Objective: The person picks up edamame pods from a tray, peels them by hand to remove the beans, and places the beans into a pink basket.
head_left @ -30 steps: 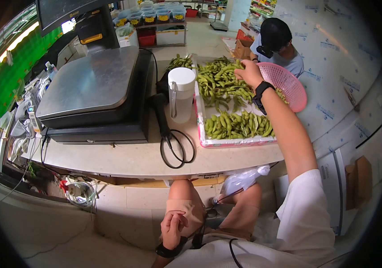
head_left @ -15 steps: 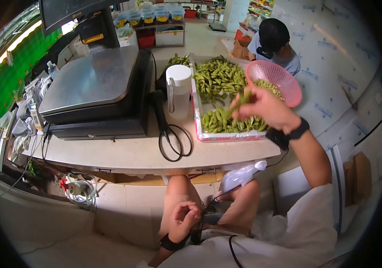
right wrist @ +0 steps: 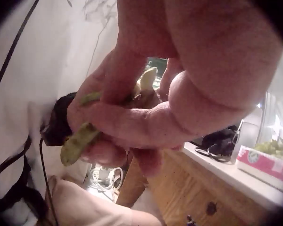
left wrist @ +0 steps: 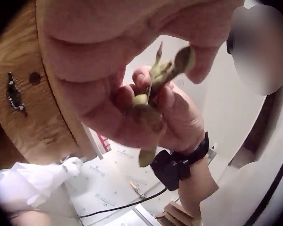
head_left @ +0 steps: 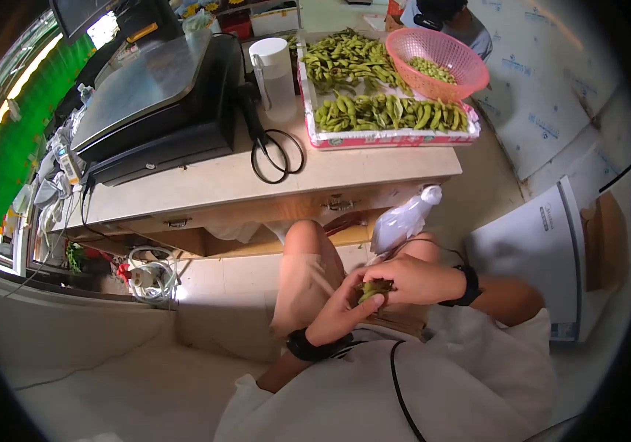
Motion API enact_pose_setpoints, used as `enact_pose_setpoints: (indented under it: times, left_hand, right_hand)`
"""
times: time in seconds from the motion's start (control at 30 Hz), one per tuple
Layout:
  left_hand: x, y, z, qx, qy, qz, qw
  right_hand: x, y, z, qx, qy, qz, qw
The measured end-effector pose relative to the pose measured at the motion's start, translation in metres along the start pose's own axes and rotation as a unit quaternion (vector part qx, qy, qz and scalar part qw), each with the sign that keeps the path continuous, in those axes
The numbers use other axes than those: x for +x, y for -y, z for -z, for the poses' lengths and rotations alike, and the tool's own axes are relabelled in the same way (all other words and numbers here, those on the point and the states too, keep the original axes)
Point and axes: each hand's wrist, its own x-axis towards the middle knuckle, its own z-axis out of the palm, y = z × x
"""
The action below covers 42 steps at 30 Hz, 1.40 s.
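Pale counter [head_left: 205, 177] spans the head view, bearing the scale [head_left: 146, 88] on the left and the tray [head_left: 404, 139] on the right. Pods [head_left: 393, 114] lie in the tray in two groups, one along the near wall and one farther back. The pink basket [head_left: 464, 59] tilts at the tray's right end; whether it rests on the rim or beside it cannot be told. Loose beans [head_left: 431, 70] lie in it.

Well apart from these, both hands meet above the lap. The left hand [head_left: 339, 309] curls round a few held pods [head_left: 376, 287], whose ends poke out past its fingers. The right hand [head_left: 422, 281] has thumb and fingers drawn together on the same bunch, pinching. How many pods are held is hidden.

The step in hand looks like shelling, with the left hand keeping the supply and the right working one pod. A pale bit [right wrist: 147, 77] among the fingers may be a bared bean or split husk; it is too blurred to tell. Next, the work probably calls for a steady left hold while the right presses along the seam, keeping bean apart from husk, before any reach to the basket.
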Motion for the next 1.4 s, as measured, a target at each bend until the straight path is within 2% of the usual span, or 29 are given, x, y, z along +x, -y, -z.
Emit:
enact_pose_setpoints:
  times: [0.07, 0.13, 0.2, 0.33, 0.4, 0.53, 0.63, 0.73, 0.8, 0.87, 0.9, 0.97, 1.0, 1.07, 1.1, 1.2, 1.23, 1.33, 1.4]
  left_hand:
    - [-0.007, 0.022, -0.005, -0.047, -0.064, 0.102, 0.992]
    - [-0.009, 0.029, -0.013, -0.006, -0.066, 0.091, 0.994]
    - [-0.011, 0.038, -0.020, 0.004, -0.105, 0.042, 0.994]
    - [-0.012, 0.041, -0.031, -0.023, -0.101, 0.075, 0.992]
    - [-0.012, 0.038, -0.038, -0.014, -0.106, 0.089, 0.990]
    - [-0.008, 0.044, -0.045, 0.030, -0.138, 0.071, 0.987]
    - [-0.005, 0.051, -0.043, 0.001, -0.196, 0.017, 0.980]
    - [-0.005, 0.055, -0.036, -0.068, -0.241, 0.024, 0.968]
    - [-0.005, 0.053, -0.028, -0.052, -0.254, 0.021, 0.966]
    - [-0.005, 0.058, -0.017, -0.176, -0.208, 0.046, 0.961]
    - [-0.005, 0.061, -0.015, -0.179, -0.212, 0.049, 0.959]
    - [-0.006, 0.067, -0.013, -0.259, -0.167, 0.075, 0.948]
    - [-0.006, 0.067, -0.014, -0.262, -0.171, 0.079, 0.947]
    - [-0.002, 0.064, -0.014, -0.316, -0.184, 0.119, 0.923]
    - [0.001, 0.063, -0.011, -0.339, -0.177, 0.104, 0.918]
    - [0.010, 0.061, -0.001, -0.284, -0.199, 0.078, 0.935]
    - [0.014, 0.059, 0.007, -0.368, -0.133, 0.068, 0.918]
    - [0.016, 0.050, 0.018, -0.370, -0.154, 0.074, 0.913]
    - [0.016, 0.053, 0.025, -0.379, -0.133, 0.082, 0.912]
  right_hand:
    - [-0.008, -0.006, -0.018, 0.030, -0.066, 0.025, 0.997]
    - [-0.017, -0.015, -0.028, 0.013, -0.079, 0.022, 0.997]
    - [-0.029, -0.013, -0.034, 0.043, -0.070, -0.065, 0.994]
    - [-0.047, -0.028, -0.054, 0.045, -0.113, -0.062, 0.991]
    - [-0.052, -0.037, -0.064, 0.015, -0.186, 0.043, 0.982]
    - [-0.059, -0.037, -0.078, -0.037, -0.238, 0.039, 0.970]
    - [-0.059, -0.042, -0.080, -0.008, -0.291, 0.033, 0.956]
    - [-0.056, -0.038, -0.077, 0.073, -0.299, 0.017, 0.951]
    - [-0.054, -0.041, -0.076, 0.061, -0.314, 0.045, 0.946]
    - [-0.052, -0.033, -0.073, 0.074, -0.322, 0.035, 0.943]
    - [-0.047, -0.034, -0.076, 0.078, -0.319, 0.032, 0.944]
    - [-0.037, -0.036, -0.085, -0.007, -0.353, 0.064, 0.933]
    - [-0.033, -0.034, -0.090, -0.003, -0.351, 0.060, 0.935]
    - [-0.025, -0.032, -0.094, -0.109, -0.381, 0.022, 0.918]
    - [-0.023, -0.035, -0.096, -0.115, -0.376, 0.020, 0.919]
    - [-0.014, -0.031, -0.091, -0.150, -0.357, 0.038, 0.921]
    - [-0.014, -0.029, -0.088, -0.140, -0.332, 0.031, 0.932]
    - [-0.011, -0.026, -0.075, -0.153, -0.337, 0.058, 0.927]
    - [-0.016, -0.028, -0.064, -0.141, -0.343, 0.082, 0.925]
